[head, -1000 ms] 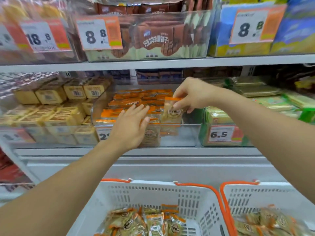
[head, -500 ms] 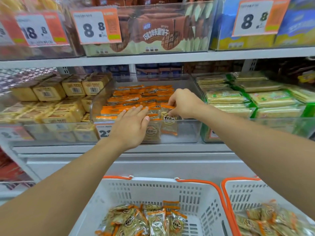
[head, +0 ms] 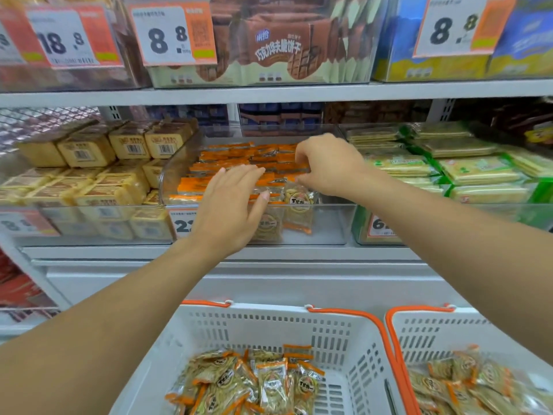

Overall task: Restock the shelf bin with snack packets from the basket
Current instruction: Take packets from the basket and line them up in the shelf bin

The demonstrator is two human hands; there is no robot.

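I see a clear shelf bin [head: 326,223] in the middle of the shelf, at its front edge. It is full of orange snack packets [head: 239,163] in rows. My left hand [head: 230,211] reaches over the front wall of the bin. Its fingers are straight and a little spread, and they rest on the packets at the front. It holds nothing. My right hand [head: 326,163] is over the bin too, fingers curled down. They pinch the top of one snack packet [head: 299,202] that stands upright at the front of the bin, next to my left fingertips. Below the shelf is a white basket [head: 269,327] with orange handles, with more loose packets [head: 254,381] in it. A second basket [head: 425,330] sits just to its right.
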